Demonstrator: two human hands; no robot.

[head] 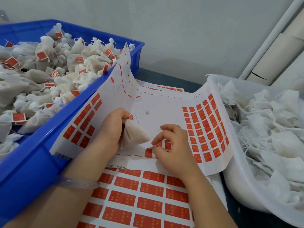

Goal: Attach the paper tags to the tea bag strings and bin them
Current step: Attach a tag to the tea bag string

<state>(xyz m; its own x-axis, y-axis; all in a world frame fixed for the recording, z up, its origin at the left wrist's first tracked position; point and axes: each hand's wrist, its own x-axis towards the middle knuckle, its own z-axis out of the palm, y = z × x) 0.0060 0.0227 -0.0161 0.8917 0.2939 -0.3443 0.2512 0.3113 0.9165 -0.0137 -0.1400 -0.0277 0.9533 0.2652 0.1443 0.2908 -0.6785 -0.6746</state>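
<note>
1. The left hand point(112, 127) grips a beige pyramid mesh tea bag point(135, 135) at frame centre.
2. The right hand point(174, 145) pinches a red paper tag point(158, 143) on the white backing sheet point(156, 102).
3. A blue plastic bin point(41, 142), upper left, holds tagged bags point(41, 71).

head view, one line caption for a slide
Left hand holds a tea bag while the right hand pinches a red tag on the sticker sheet beside the blue bin.

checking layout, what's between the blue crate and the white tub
Head view: sheets of red tags; on them, left hand holding a tea bag, right hand pinching a tag.
</note>
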